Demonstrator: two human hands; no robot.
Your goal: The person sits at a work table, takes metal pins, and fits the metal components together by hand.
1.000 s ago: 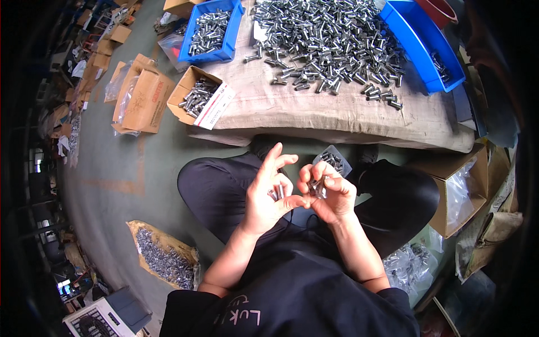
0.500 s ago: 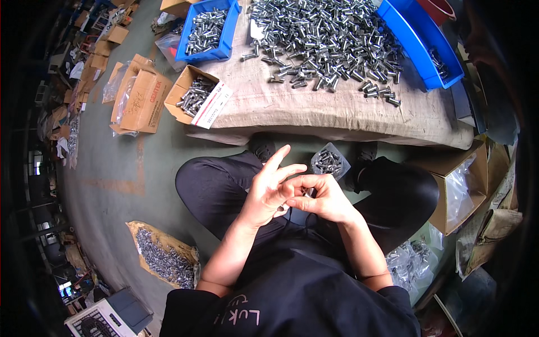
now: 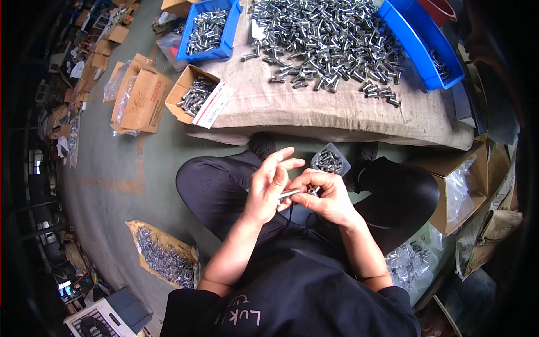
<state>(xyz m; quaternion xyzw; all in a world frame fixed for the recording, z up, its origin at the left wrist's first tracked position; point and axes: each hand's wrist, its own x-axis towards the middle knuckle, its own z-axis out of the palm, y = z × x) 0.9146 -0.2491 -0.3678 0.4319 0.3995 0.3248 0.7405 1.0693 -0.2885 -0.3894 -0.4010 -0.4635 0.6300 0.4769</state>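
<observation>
Pinching a bolt [image 3: 289, 193] by its right end, the right hand [image 3: 331, 199] also curls around metal pieces [image 3: 315, 191]; the left hand [image 3: 263, 194], fingers loosely spread, touches its left end. A clear container [image 3: 345, 168] stands farther off.

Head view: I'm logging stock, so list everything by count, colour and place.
Cloth: one, beige, top centre
Loose bolts: many, silver, on cloth
Bins: two, blue, cloth's left and right
Bolt box: one, brown and white, cloth's left corner
Floor box: one, brown, upper left
Lined box: one, brown, right
Tub: one, clear, centre
Sheet: one, tan, lower left
Bags: count uncertain, transparent, lower right
Bucket: one, red, top right
Device: one, white, bottom left
Clutter: uncountable, mixed colours, far left
Held bolts: at least two, silver, centre
Shirt: one, black, bottom
Trousers: one pair, black, centre
Left hand: one, bare, centre
Right hand: one, bare, centre
</observation>
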